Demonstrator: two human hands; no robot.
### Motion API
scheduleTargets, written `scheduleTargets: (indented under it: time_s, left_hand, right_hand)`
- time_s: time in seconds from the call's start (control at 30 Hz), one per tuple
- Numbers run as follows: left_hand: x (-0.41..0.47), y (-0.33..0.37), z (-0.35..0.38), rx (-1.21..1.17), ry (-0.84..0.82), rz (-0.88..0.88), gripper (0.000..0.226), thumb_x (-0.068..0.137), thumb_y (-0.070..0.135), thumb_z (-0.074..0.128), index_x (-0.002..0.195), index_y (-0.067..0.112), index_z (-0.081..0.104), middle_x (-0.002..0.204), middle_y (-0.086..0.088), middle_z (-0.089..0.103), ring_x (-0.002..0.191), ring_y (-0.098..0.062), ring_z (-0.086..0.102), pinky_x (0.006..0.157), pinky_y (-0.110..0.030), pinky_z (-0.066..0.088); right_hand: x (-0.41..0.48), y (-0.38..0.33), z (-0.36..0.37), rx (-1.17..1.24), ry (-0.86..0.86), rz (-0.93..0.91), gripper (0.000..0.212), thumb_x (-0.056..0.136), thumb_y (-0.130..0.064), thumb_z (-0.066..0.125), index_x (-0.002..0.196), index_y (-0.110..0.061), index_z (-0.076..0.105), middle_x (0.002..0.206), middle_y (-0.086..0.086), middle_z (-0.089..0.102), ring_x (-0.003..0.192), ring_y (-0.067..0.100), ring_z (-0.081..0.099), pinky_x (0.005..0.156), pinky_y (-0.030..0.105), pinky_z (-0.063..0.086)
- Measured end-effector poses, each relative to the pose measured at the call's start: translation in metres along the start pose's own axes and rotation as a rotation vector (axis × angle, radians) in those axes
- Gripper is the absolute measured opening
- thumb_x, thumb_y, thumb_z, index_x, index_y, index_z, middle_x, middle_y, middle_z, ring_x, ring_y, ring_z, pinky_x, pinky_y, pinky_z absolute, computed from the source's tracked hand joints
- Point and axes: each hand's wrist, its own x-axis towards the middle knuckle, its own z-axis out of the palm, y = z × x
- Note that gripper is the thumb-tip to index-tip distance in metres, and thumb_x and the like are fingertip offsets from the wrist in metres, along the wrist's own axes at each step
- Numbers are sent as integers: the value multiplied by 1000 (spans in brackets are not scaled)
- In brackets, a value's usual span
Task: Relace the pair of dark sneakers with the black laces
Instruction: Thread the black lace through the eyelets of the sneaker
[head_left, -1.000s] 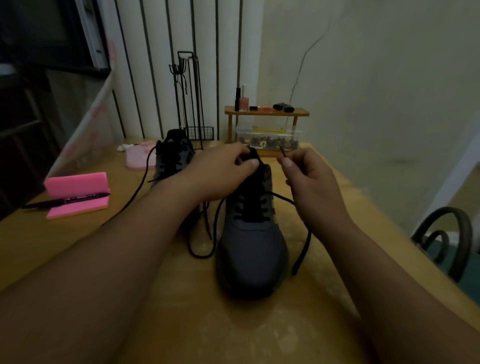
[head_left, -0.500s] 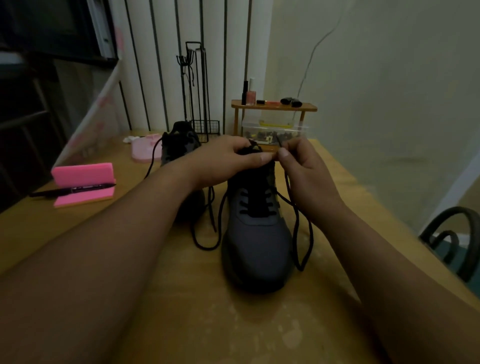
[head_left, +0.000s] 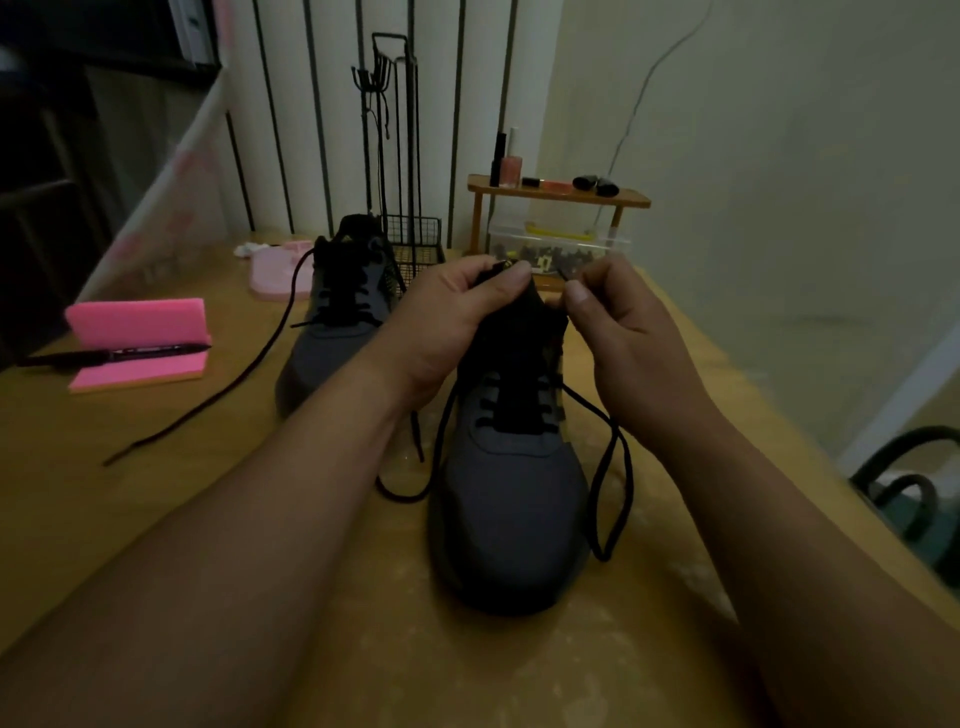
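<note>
The table is yellow-brown wood with pale patches, and the room is dim. Behind it is a white wall with dark stripes, and on the right is a plain pale wall. One dark chair peeks in at the right edge. There are two dark grey sneakers on the table. The near sneaker sits in the middle with its toe pointing at the person. The far sneaker is behind it on the left. Each has one black lace. The near lace loops down beside the shoe, and the far lace trails left across the wood. There are two bare hands. The left hand curls round the top of the near sneaker and grips it. The right hand pinches the end of the near lace between thumb and finger, just beside the shoe's top. At the back stand one wire rack and one small wooden shelf with little bottles, and one clear box under it. On the left are one pink foam block and one black marker lying on it.
</note>
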Motion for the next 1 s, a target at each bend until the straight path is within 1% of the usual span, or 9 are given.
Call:
scheduleTargets:
  time_s: [0.13,0.2,0.3,0.4,0.47,0.6,0.7,0.8,1.0]
  left_hand:
    - [2,3,1,61,-11,-1,39,105,23,62,120,-13,63,118,-35,66,107,-41,71,102,-58,52]
    - [2,4,0,66,-27,9,40,106,23,61,120,-14,62,117,-36,66,100,-34,71,99,-52,55]
    - [2,4,-2,51,-56,-11,38,107,22,58,121,-13,63,114,-31,70,100,-30,71,92,-40,59]
    - [2,6,-2,32,-69,-44,38,107,23,57,122,-11,65,110,-21,72,100,-27,72,90,-34,59]
    - [2,7,-1,28,-60,-48,38,106,23,58,122,-11,65,115,-24,72,104,-31,72,95,-38,58]
    - [2,8,-2,28,-46,-57,38,106,24,59,119,-11,67,118,-29,70,103,-30,72,101,-45,55]
    - [3,7,-2,22,-50,-70,32,105,24,59,114,-4,71,108,-19,74,101,-28,73,98,-42,56]
    - [3,7,-1,21,-48,-69,28,105,24,59,111,0,73,104,-15,76,99,-28,74,95,-40,57]
    - [4,7,0,31,-23,-62,31,104,23,60,114,-4,71,113,-23,75,102,-30,74,95,-41,58]
  right_hand:
    - [-2,-2,0,-16,-20,12,20,108,-23,52,100,-5,55,91,13,56,75,9,49,65,22,42]
    - [-5,0,-1,7,-12,47,15,107,-23,55,99,-11,60,94,8,62,84,15,59,74,29,50]
    - [-14,0,-6,9,48,71,10,105,-24,61,100,-18,68,95,-2,69,90,11,66,81,35,58]
    - [-18,-6,-14,15,110,69,7,103,-21,64,98,-23,68,91,-2,71,81,8,68,68,26,58]
    - [-18,-9,-20,-18,86,68,6,101,-22,66,98,-25,69,88,-2,71,68,3,64,58,21,53]
    - [-17,-10,-25,-171,0,24,4,98,-27,71,94,-30,71,89,-15,71,86,2,65,74,24,51]
    - [-18,-12,-23,-244,-40,-14,12,98,-28,70,90,-36,69,84,-29,66,83,-7,60,67,7,41]
    - [-20,-13,-20,-281,-42,-52,9,97,-23,72,92,-31,70,83,-23,66,78,-9,58,65,4,39]
    - [-22,-9,-19,-317,-37,-46,5,94,-22,75,92,-25,71,84,-19,65,77,-9,57,63,5,39]
